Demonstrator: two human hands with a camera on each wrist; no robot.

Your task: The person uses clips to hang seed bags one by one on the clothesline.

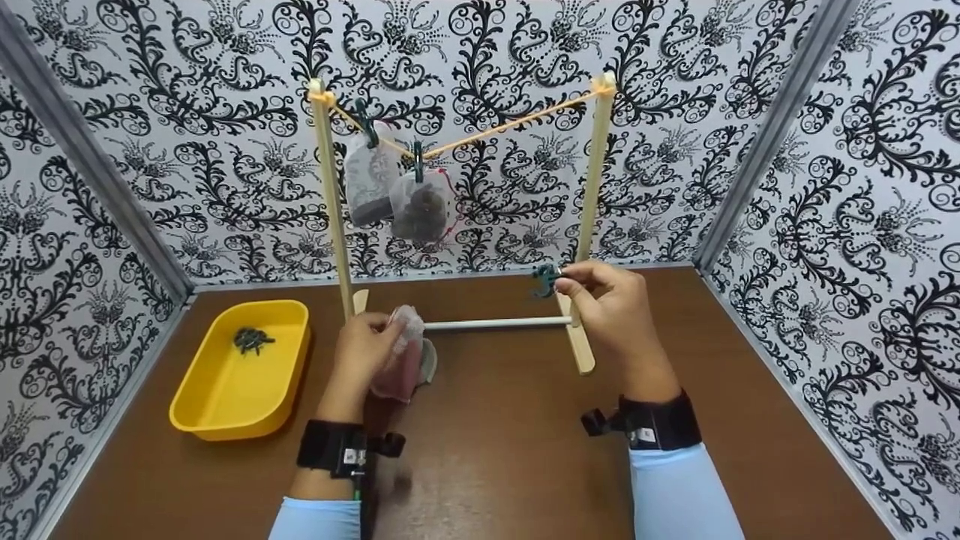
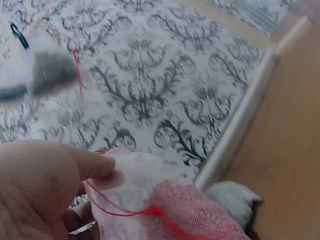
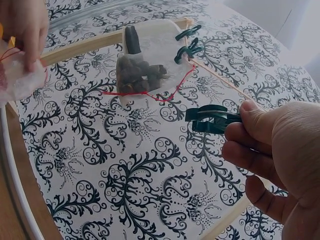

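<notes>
Between thumb and fingers my left hand (image 1: 365, 346) pinches the top of a white mesh bag (image 2: 145, 175) with pinkish contents and a red drawstring. Behind that bag, a greyish-green bundle (image 1: 427, 361) shows low beside it. My right hand (image 1: 611, 307) pinches a dark green clothespin (image 3: 212, 119) by its tail end, its jaws pointing left. Two mesh bags hang from the orange cord (image 1: 510, 129) by green clothespins: one with a dark flat item (image 1: 373, 211), one with dark lumps (image 1: 421, 214) and a red drawstring.
The cord sags between two wooden posts (image 1: 330, 202) joined low down by a white rod (image 1: 499, 323). A yellow tray (image 1: 240, 390) at left holds a small pile of dark clothespins (image 1: 253, 340). Patterned panels (image 1: 847, 225) enclose the brown table (image 1: 495, 442) at the back and sides.
</notes>
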